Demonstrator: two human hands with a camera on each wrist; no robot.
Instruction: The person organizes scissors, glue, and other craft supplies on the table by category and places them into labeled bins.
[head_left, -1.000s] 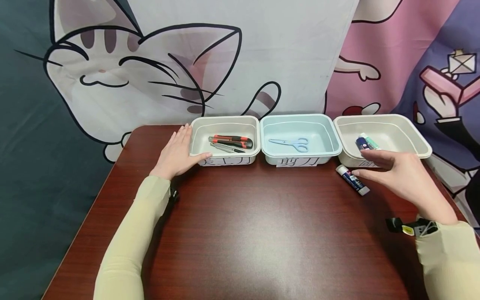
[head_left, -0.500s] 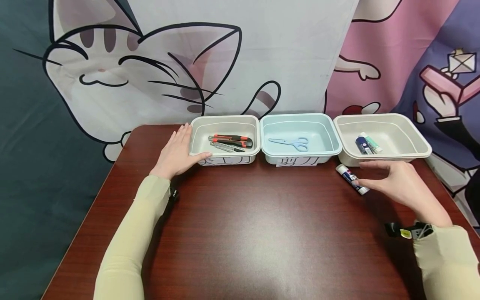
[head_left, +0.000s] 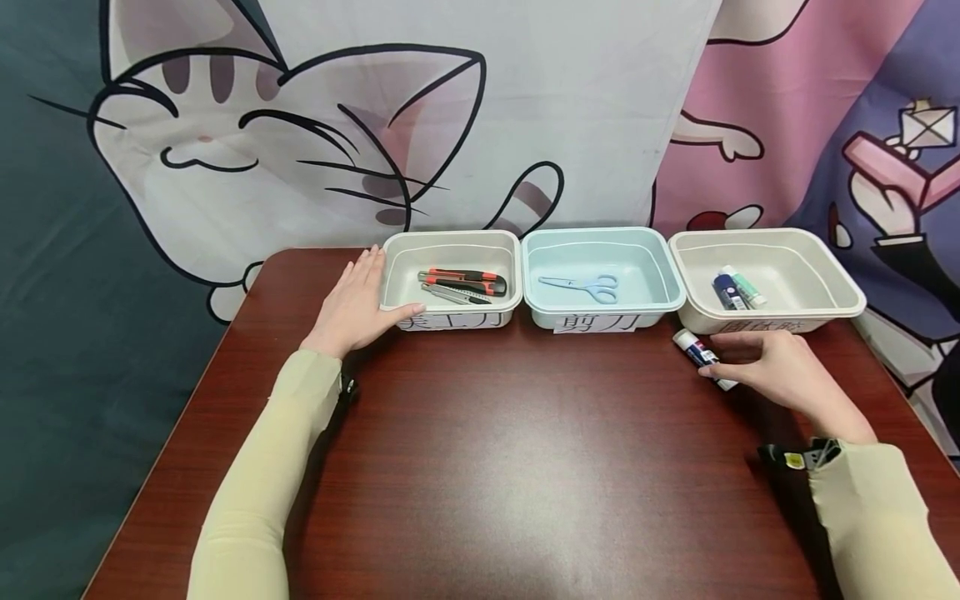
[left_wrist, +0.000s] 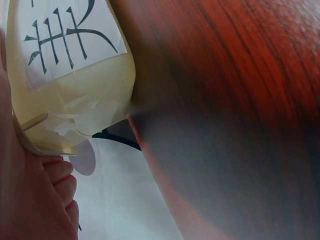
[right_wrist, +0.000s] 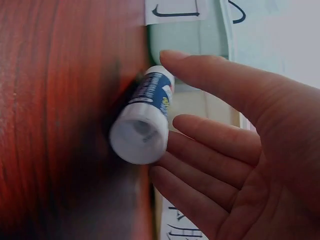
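Note:
A blue and white glue stick (head_left: 696,348) lies on the table in front of the right-hand bin (head_left: 817,310). My right hand (head_left: 787,375) reaches over its near end; in the right wrist view the fingers and thumb are spread around the glue stick (right_wrist: 145,112) without closing on it. My left hand (head_left: 351,307) rests with straight fingers against the left side of the cream bin (head_left: 390,293), thumb at its front rim. That bin holds several utility knives (head_left: 467,285). Its paper label (left_wrist: 70,42) shows in the left wrist view.
Between the cream bins stands a light blue bin (head_left: 540,317) with blue scissors (head_left: 592,287) in it. Two more glue sticks, one dark blue (head_left: 727,292) and one mint green (head_left: 744,287), lie in the right-hand bin. A cartoon cloth (head_left: 600,108) hangs behind the table (head_left: 480,467).
My right hand has drawn back from above the right-hand bin and come down left over the glue stick on the table. The left hand has stayed in place.

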